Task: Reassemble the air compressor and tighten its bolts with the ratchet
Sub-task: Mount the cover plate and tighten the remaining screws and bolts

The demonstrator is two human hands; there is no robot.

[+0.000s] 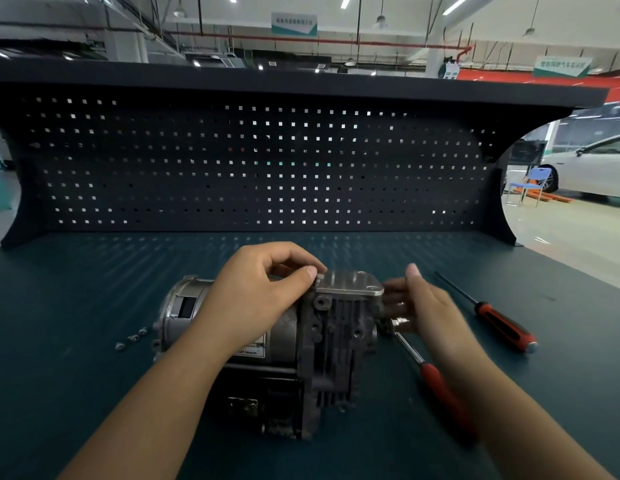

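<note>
Red-handled tool (440,393) lies nearest, partly hidden by the right forearm. Beside it the air compressor (301,358) sits on the bench (94,289). The left hand (253,289) pinches its cover plate (350,284); the blurred right hand (422,306) reaches the plate's other end, grip unclear. Three bolts (132,337) lie left, a screwdriver (502,327) right, pegboard (267,168) behind.

One view only — a wide-angle camera on the person's head, facing forward and tilted down over the workbench (94,271). It sits close: the left hand (263,292) and right hand (426,306) reach in from the bottom edge, the air compressor (336,334) lies low at centre, the pegboard (267,161) spans the middle, the ceiling (405,15) curves above
</note>
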